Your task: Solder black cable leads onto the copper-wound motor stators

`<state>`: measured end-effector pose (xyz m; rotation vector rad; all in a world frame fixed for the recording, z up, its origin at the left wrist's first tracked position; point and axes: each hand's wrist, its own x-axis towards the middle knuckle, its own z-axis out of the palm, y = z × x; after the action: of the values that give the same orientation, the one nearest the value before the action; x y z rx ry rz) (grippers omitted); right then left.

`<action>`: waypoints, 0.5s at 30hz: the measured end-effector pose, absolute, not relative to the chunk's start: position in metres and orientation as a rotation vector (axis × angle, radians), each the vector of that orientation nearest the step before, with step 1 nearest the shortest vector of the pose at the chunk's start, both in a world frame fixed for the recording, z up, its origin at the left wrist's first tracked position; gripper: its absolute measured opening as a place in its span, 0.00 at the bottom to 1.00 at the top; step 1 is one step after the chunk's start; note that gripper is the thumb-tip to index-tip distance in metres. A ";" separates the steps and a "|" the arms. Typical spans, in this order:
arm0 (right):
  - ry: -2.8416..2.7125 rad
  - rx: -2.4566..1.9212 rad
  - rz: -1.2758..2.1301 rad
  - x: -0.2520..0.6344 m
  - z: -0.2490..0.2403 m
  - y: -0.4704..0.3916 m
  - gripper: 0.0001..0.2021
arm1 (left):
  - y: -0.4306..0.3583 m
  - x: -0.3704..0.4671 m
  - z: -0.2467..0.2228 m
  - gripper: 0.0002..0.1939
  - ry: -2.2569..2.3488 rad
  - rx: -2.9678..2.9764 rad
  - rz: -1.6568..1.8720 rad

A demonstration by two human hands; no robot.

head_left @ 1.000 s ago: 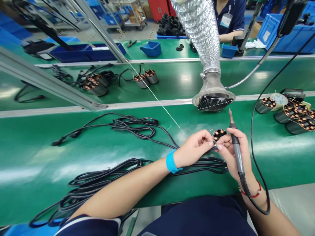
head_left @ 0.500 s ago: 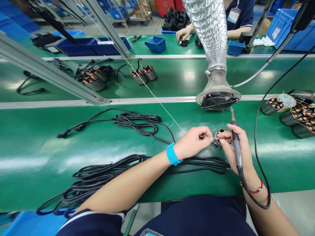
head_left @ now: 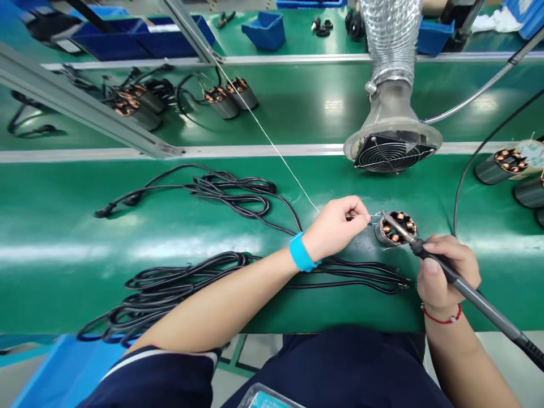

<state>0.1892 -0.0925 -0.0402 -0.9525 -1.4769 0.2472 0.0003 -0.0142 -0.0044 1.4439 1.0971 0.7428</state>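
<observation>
My left hand (head_left: 342, 221), in a blue wristband, is closed in a pinch on thin wires (head_left: 374, 220) beside the motor stator (head_left: 396, 229). A thin pale strand (head_left: 276, 148) slopes down from the upper left to this hand. The stator is a grey ring with copper windings, lying on the green bench. My right hand (head_left: 450, 272) is wrapped round a soldering iron (head_left: 463, 287). The iron's tip lies over the stator's left rim, close to the wire ends; contact is hard to tell. A black power cord (head_left: 238, 198) runs in behind my left hand.
More black cords (head_left: 170, 289) lie coiled at the front left. Above the stator hangs a fume extractor hood (head_left: 393, 150). Other stators (head_left: 501, 164) stand on the right, and several stators with cords (head_left: 223, 103) on the far strip. A metal post (head_left: 85, 96) slants at left.
My right hand has turned and moved away from the stator, bringing the iron's tip from pointing upward down onto its left side. The left hand keeps its pinch. The view has tilted down.
</observation>
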 end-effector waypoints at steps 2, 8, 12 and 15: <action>-1.492 -0.943 0.248 0.188 -0.038 -0.093 0.06 | -0.014 0.001 -0.005 0.05 1.098 1.440 0.739; -1.510 -0.963 0.286 0.185 -0.036 -0.095 0.06 | -0.012 0.001 -0.005 0.05 1.083 1.449 0.756; -1.522 -0.978 0.294 0.186 -0.037 -0.096 0.07 | -0.012 0.001 -0.005 0.05 1.073 1.455 0.762; -1.512 -0.993 0.262 0.186 -0.037 -0.095 0.06 | -0.012 0.001 -0.005 0.05 1.079 1.451 0.767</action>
<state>0.1862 -0.0950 -0.0370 -0.9930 -1.5121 0.2625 0.0014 -0.0119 -0.0051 1.4510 1.0794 0.7669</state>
